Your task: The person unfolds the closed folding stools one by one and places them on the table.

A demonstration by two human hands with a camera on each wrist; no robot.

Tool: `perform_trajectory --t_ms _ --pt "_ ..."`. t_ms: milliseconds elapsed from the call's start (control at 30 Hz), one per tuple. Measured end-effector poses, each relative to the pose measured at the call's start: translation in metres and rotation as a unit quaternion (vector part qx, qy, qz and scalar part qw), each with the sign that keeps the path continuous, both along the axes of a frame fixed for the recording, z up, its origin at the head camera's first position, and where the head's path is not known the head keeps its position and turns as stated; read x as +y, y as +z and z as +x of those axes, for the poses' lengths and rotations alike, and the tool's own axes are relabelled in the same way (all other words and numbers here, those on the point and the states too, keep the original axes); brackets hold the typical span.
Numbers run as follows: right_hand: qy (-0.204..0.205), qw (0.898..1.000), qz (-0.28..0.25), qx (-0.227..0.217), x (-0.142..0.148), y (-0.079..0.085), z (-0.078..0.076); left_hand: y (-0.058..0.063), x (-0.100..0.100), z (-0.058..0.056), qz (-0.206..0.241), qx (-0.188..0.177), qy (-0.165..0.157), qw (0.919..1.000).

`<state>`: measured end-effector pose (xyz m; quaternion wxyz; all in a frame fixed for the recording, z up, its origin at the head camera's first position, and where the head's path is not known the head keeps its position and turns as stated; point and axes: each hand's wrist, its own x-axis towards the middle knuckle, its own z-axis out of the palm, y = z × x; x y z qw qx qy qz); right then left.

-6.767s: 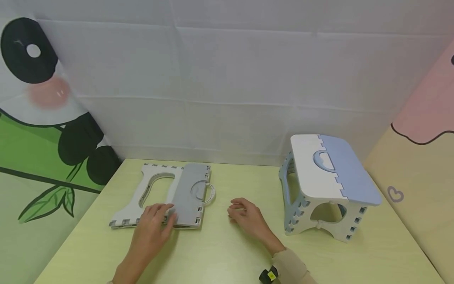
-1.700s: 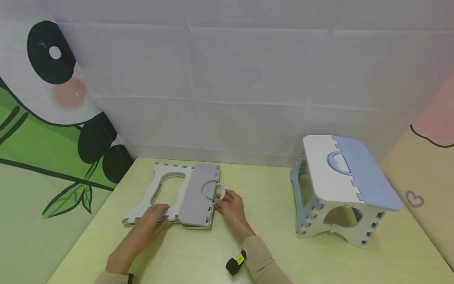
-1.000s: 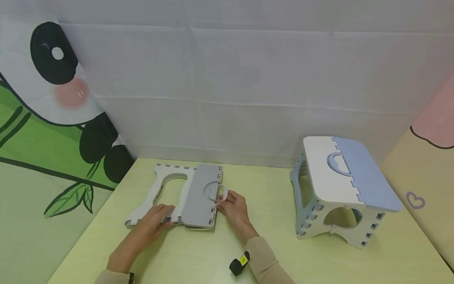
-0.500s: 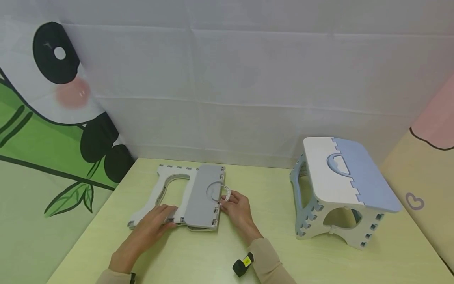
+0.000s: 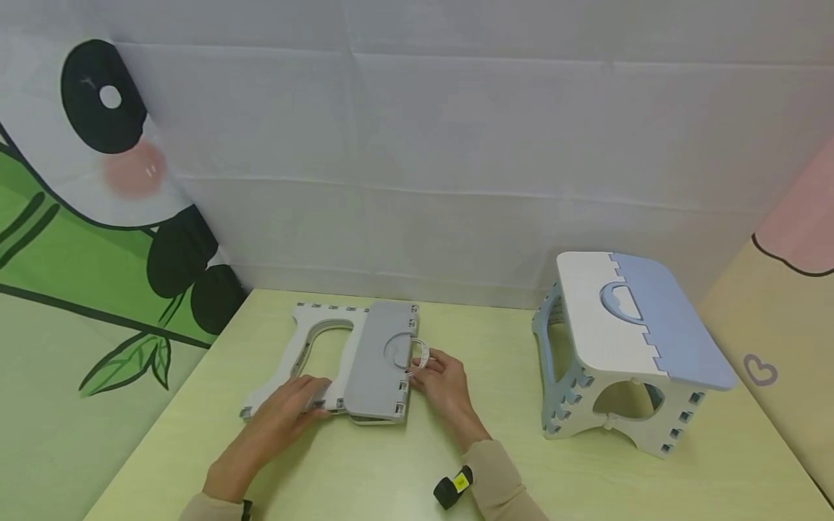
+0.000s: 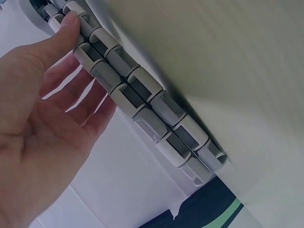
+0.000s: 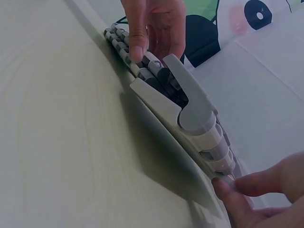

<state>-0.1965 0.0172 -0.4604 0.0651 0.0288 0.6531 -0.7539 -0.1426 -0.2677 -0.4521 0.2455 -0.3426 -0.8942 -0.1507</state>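
A folded step stool [image 5: 374,362], white with a grey top panel, lies flat at the left of the table. My left hand [image 5: 283,414] grips its near edge. In the left wrist view, the thumb sits against the hinged edge [image 6: 128,85] and the fingers reach over the other side. At the stool's right side, my right hand [image 5: 446,385] pinches the edge by the white carry handle [image 5: 426,351]. The right wrist view shows its thumb and fingers [image 7: 256,183] there, with the panels [image 7: 190,90] parted slightly at the near end.
An unfolded step stool [image 5: 602,311], white and blue, stands upright on the right of the pale table [image 5: 365,470]. A white cloth wall [image 5: 417,145] rises behind the table. Cartoon-printed panels flank both sides.
Earlier, my right hand hovered apart from the folded stool; since then it has taken hold by the handle. Over the last second, both hands and the folded stool have shifted slightly right.
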Motion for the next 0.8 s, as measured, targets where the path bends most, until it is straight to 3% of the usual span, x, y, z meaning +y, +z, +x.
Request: perform_trajectory --t_ms 667,800 --pt "-0.005 1.000 0.015 0.007 0.019 0.014 0.003 0.006 0.013 0.001 0.002 -0.010 0.006 0.9999" --pt "-0.006 1.000 0.014 0.007 0.021 0.020 0.004 0.010 0.016 0.003 0.001 -0.030 0.010 0.9995"
